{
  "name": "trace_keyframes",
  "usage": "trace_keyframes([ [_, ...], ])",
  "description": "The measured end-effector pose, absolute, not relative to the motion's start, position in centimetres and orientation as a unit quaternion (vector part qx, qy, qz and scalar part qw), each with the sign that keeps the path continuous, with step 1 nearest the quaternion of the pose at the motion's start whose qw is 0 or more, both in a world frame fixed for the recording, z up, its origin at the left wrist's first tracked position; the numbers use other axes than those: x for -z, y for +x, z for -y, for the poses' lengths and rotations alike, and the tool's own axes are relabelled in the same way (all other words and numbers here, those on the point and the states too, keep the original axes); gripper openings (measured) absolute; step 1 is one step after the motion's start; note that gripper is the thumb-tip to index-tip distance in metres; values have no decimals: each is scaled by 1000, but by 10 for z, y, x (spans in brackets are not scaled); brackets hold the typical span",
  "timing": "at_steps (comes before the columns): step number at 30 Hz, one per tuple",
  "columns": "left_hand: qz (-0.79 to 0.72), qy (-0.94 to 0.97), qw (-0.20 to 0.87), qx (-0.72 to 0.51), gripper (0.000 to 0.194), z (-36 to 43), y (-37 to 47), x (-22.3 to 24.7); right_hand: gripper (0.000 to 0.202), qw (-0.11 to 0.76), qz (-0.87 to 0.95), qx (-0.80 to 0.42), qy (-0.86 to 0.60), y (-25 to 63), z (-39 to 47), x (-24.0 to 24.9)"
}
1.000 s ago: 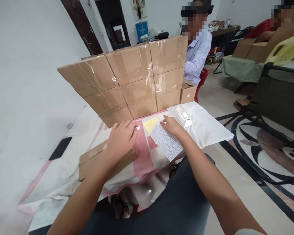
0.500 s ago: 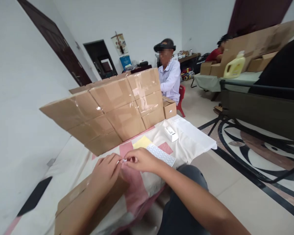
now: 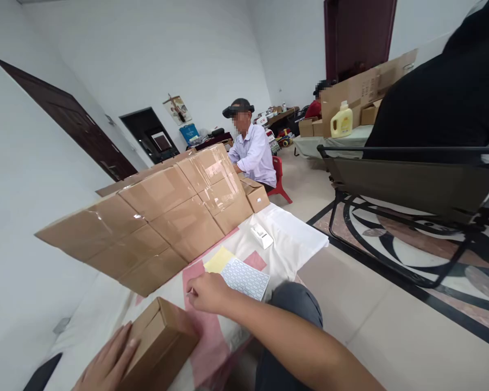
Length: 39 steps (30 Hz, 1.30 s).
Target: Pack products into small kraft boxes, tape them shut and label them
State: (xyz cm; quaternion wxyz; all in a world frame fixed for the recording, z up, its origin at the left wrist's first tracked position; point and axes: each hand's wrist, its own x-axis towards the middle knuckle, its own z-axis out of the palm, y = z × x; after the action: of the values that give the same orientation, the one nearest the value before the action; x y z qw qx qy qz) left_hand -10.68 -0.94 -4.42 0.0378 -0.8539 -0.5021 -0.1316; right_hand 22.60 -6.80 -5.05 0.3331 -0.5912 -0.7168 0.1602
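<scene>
My left hand point(image 3: 106, 358) rests with its fingers stretched out along the top and side of a closed cardboard box point(image 3: 167, 347) at the lower left. My right hand point(image 3: 207, 292) is closed in a pinch above the pink-and-white cloth, to the right of the box. A small white sticker point(image 3: 189, 294) sticks out from its fingertips, mostly hidden. Just beyond this hand lies a sheet of blue-outlined labels point(image 3: 246, 277), partly over a yellow sheet point(image 3: 219, 259). Farther off on the cloth is a white device point(image 3: 262, 237).
A taped cardboard partition point(image 3: 179, 212) stands across the table, with a small carton point(image 3: 256, 196) at its right end. Behind it sits a person in a pale shirt point(image 3: 256, 152). A folding cot point(image 3: 399, 179) and a yellow jug point(image 3: 342, 120) are at the right.
My hands have parted: the left has moved down onto the cardboard box, while the right keeps the small white sticker. The camera view has turned to the right.
</scene>
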Motion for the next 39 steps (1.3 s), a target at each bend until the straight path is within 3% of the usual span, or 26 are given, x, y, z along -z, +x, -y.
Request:
trace_keyframes([
  [3,538,-823,-77,165,58,-8,-124,50,28,313,705,-171,-613,225,63,55],
  [6,558,-803,-124,170,62,-17,-124,48,28,297,695,-181,-629,221,59,61],
  [25,542,-827,-70,132,63,-4,-70,36,36,191,696,-241,-649,221,59,67],
  [30,542,-827,-71,128,69,12,-54,24,32,203,695,-245,-645,229,55,71],
  [39,544,-829,-60,117,60,16,-56,27,27,263,707,-247,-608,214,52,82],
])
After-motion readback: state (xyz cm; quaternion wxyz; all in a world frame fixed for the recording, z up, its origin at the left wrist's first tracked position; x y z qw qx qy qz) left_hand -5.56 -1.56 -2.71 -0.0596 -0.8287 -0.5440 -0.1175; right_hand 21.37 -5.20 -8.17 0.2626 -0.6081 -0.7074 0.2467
